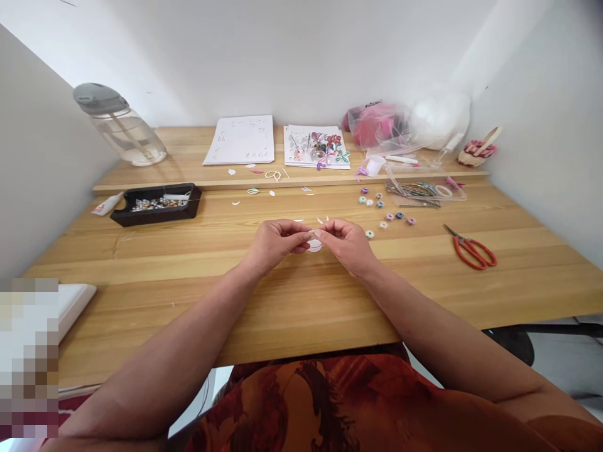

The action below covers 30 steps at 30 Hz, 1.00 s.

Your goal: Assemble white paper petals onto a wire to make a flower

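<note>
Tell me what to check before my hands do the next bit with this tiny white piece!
1. Grip: left hand and right hand both pinch the tiny white piece at their fingertips: ok.
2. Exact shape of the piece: cannot tell, too small.
3. Red scissors lie off to the right, apart from both hands: ok.
4. Small coloured coils kept together: not ok, they lie scattered loose beyond the right hand.
5. Water bottle has its lid on and stands at the back left, far from the hands: ok.
</note>
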Each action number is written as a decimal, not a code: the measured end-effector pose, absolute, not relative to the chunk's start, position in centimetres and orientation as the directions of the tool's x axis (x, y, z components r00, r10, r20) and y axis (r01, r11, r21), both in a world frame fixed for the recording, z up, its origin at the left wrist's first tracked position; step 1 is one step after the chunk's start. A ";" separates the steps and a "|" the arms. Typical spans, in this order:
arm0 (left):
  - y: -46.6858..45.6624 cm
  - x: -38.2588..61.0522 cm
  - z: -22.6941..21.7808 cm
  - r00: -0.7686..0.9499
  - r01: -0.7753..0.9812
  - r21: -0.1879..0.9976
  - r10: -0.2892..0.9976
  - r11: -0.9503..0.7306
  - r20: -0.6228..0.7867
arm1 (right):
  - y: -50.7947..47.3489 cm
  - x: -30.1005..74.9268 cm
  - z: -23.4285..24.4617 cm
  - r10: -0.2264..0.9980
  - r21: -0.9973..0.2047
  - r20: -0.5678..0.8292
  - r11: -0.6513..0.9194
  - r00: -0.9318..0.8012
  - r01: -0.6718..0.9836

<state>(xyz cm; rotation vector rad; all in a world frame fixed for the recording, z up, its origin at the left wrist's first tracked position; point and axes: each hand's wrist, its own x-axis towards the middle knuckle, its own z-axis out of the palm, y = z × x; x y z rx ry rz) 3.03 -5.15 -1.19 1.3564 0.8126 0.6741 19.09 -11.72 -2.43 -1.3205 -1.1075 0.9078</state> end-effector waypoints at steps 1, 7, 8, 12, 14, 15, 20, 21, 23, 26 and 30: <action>-5.2 3.1 -1.1 0.560 0.048 0.993 0.821 0.105 -0.114 | -11.7 19.1 -2.4 0.961 -0.993 0.095 0.075 0.260 0.086; -5.4 3.2 -0.8 0.533 0.073 0.993 0.837 0.097 -0.122 | -11.8 19.1 -2.3 0.960 -0.983 0.133 0.097 0.244 0.157; -5.4 3.2 -0.7 0.530 0.067 0.993 0.839 0.100 -0.121 | -11.8 19.1 -2.4 0.959 -0.980 0.141 0.099 0.245 0.174; -5.4 3.2 -0.6 0.512 0.051 0.992 0.849 0.118 -0.128 | -11.9 19.1 -2.5 0.947 -0.975 0.148 0.091 0.284 0.203; -5.4 3.2 -0.6 0.520 0.041 0.991 0.844 0.131 -0.133 | -11.9 19.2 -2.6 0.951 -0.980 0.121 0.069 0.285 0.188; -5.4 3.2 -0.6 0.528 0.036 0.990 0.839 0.137 -0.135 | -11.8 19.2 -2.6 0.956 -0.983 0.110 0.063 0.274 0.173; -5.4 3.2 -0.8 0.531 0.041 0.989 0.835 0.142 -0.142 | -11.7 19.2 -2.8 0.957 -0.981 0.156 0.123 0.244 0.147; -5.3 3.2 -0.8 0.531 0.038 0.989 0.835 0.142 -0.140 | -11.7 19.2 -2.8 0.955 -0.981 0.163 0.130 0.246 0.146; -5.3 3.2 -0.9 0.537 0.029 0.990 0.833 0.139 -0.133 | -11.7 19.2 -2.9 0.955 -0.981 0.166 0.135 0.244 0.138; -5.2 3.2 -1.0 0.546 0.029 0.992 0.829 0.123 -0.118 | -11.6 19.2 -3.0 0.953 -0.982 0.167 0.138 0.251 0.128; -5.3 3.3 -0.9 0.554 0.046 0.991 0.823 0.123 -0.128 | -11.6 19.1 -3.0 0.945 -0.980 0.174 0.137 0.278 0.145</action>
